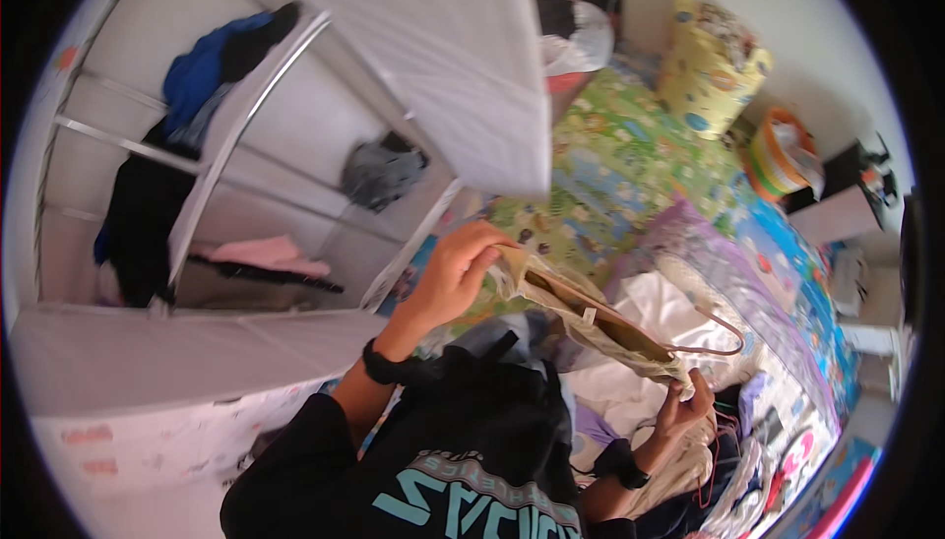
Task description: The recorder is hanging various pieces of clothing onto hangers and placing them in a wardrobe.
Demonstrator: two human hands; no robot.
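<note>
A beige garment (pixel 546 295), with a small white label inside its opening, is stretched between my two hands. My left hand (pixel 458 273) pinches its far-left end. At its lower right end, my right hand (pixel 684 409) grips the other corner. A clothes hanger (pixel 724 334) with a thin brown hook sticks out at the garment's right side, and part of it is hidden by the cloth. Whether the garment is a skirt, trousers or something else, I cannot tell. Both my wrists wear black bands.
A fabric wardrobe (pixel 264 62) with metal bars stands on the left, holding blue and black clothes (pixel 212 66), grey cloth (pixel 382 173) and pink cloth (pixel 264 255). Heaped clothes (pixel 758 460) lie at right. Farther off are a yellow bag (pixel 709 71) and a striped basket (pixel 778 160) on a patterned mat (pixel 610 145).
</note>
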